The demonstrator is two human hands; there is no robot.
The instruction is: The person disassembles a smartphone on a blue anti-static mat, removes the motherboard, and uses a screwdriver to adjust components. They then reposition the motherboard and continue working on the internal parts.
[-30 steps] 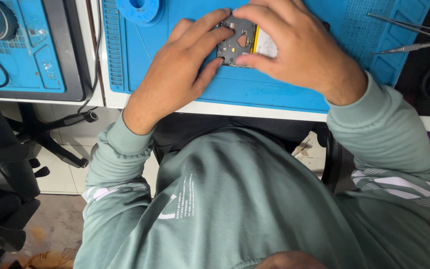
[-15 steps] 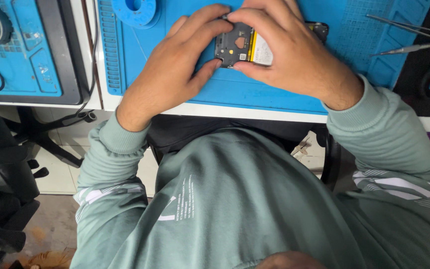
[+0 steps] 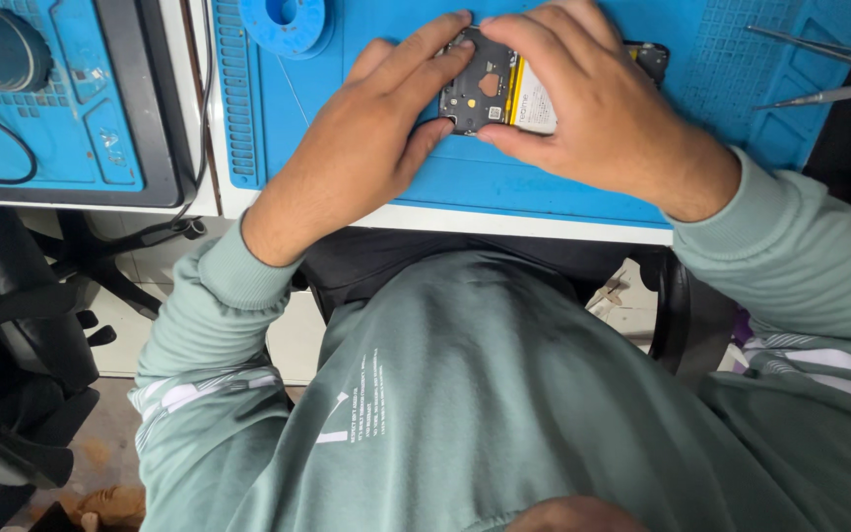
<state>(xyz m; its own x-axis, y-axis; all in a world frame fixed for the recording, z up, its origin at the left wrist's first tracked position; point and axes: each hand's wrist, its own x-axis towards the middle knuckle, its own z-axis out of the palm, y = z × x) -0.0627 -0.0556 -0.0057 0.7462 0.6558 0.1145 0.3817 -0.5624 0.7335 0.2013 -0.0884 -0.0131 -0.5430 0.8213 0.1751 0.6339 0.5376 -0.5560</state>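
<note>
The opened phone (image 3: 492, 94) lies flat on the blue mat (image 3: 465, 182) at 12 o'clock, gripped at its edges by the left hand (image 3: 352, 163) and right hand (image 3: 598, 113); it looks light, stiff and fragile, so the frame edges seem the safest hold.

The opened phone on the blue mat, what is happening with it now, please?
A person in a green sweatshirt holds an opened phone flat on the blue work mat with both hands. The left hand presses its left edge, and the right hand covers its right side. The phone's dark inner frame and yellow-edged battery show. A blue spool lies to the left, metal tweezers to the right.
</note>
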